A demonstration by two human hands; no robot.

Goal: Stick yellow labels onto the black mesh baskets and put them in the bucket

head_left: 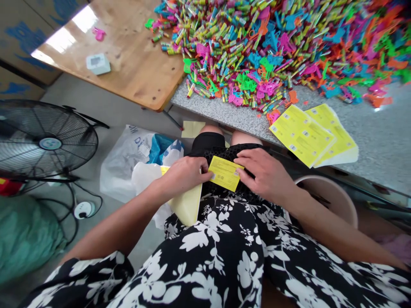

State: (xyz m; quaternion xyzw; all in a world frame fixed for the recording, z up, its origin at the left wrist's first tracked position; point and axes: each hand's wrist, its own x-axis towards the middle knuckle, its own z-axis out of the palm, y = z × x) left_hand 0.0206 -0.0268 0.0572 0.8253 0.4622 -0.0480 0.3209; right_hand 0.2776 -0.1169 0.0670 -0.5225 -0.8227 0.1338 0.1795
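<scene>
Over my lap, a small printed yellow label [226, 172] is stretched between my two hands. My left hand [186, 176] pinches its left edge between thumb and bent fingers. At the label's right end, the thumb and fingertips of my right hand [265, 173] grip the edge. A pale yellow backing sheet [188, 206] hangs below my left hand, and its upper part is hidden behind the hand. Printed yellow label sheets [302, 134] lie in an overlapping stack at the edge of the grey speckled table [382, 141].
Colourful plastic toy pieces and small tubes [231, 51] are heaped on the table. A wooden table [135, 64] on the left holds a white box-shaped device [98, 64]. A black fan [48, 141], plastic bags [122, 162] and a bin [346, 192] stand lower down.
</scene>
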